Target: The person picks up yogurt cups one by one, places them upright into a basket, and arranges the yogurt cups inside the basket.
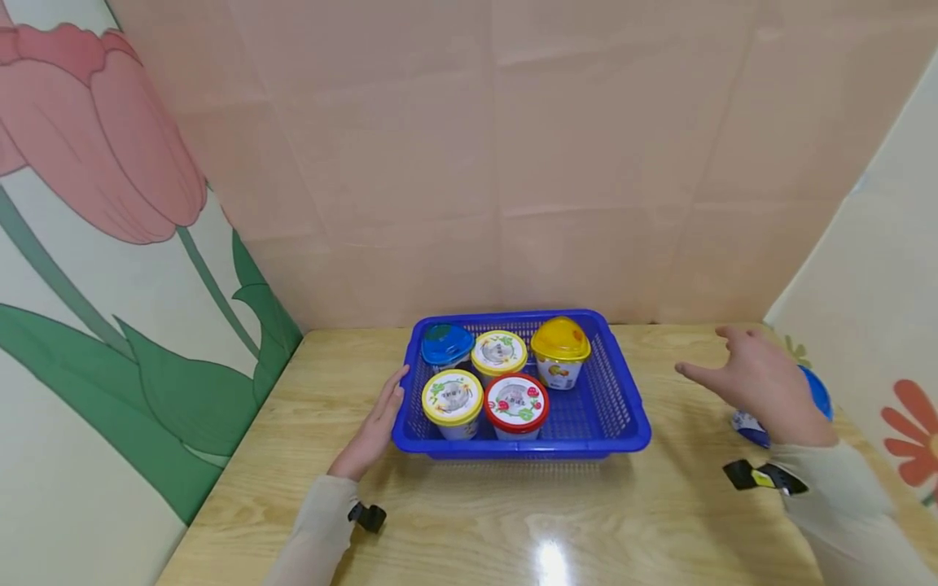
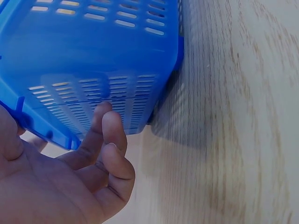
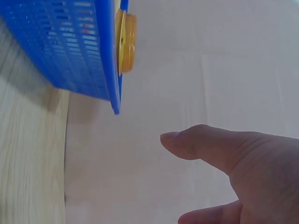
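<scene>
A blue plastic basket (image 1: 579, 443) stands on the table with several lidded cups in it. A red-lidded cup (image 1: 517, 403) and a yellow-lidded cup (image 1: 453, 401) sit in front; behind are another yellow-lidded cup (image 1: 499, 352), a blue domed-lid cup (image 1: 447, 345) and a yellow domed-lid cup (image 1: 560, 352). My left hand (image 1: 376, 431) rests against the basket's left side, its fingers loosely bent by the perforated wall (image 2: 93, 93). To the right of the basket, my right hand (image 1: 765, 382) is raised and holds nothing, thumb and fingers spread apart.
Partly hidden behind the right hand, a blue-lidded item (image 1: 817, 393) and a blue-and-white piece (image 1: 751, 427) lie near the right wall. The wooden table (image 1: 469, 521) meets a pink covered back wall (image 1: 484, 203). A flower-painted wall (image 1: 110, 325) stands on the left.
</scene>
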`<state>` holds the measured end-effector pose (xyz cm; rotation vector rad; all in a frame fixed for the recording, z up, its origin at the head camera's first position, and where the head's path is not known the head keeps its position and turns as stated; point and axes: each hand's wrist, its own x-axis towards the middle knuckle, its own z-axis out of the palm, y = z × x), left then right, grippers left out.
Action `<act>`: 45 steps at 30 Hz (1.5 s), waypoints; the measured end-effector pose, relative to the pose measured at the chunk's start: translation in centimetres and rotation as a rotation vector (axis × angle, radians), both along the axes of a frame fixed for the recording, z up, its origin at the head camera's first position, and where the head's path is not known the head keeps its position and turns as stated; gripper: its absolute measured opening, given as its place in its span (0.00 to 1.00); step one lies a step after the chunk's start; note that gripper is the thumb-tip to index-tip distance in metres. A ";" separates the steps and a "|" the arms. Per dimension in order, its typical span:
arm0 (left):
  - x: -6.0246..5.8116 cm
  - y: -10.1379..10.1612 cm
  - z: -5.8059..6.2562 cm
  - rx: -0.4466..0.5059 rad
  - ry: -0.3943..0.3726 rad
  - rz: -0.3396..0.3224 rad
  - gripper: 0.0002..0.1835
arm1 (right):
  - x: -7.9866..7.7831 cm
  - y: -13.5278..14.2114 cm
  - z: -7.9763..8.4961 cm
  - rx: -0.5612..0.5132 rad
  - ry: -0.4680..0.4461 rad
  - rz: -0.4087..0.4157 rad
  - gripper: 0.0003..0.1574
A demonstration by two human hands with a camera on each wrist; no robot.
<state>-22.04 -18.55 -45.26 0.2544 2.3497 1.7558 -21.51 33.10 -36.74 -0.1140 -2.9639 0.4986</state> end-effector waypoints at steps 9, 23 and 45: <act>-1.2 -0.5 -2.6 -0.008 0.023 0.014 0.27 | 0.8 2.8 -1.0 0.023 0.020 -0.051 0.68; -1.1 -0.7 -2.6 -0.020 0.032 0.013 0.27 | 2.0 5.8 -2.1 0.057 -0.147 -0.259 0.74; -1.2 -0.5 -2.4 -0.014 0.033 0.019 0.26 | 1.6 7.4 -1.9 0.087 -0.336 -0.348 0.56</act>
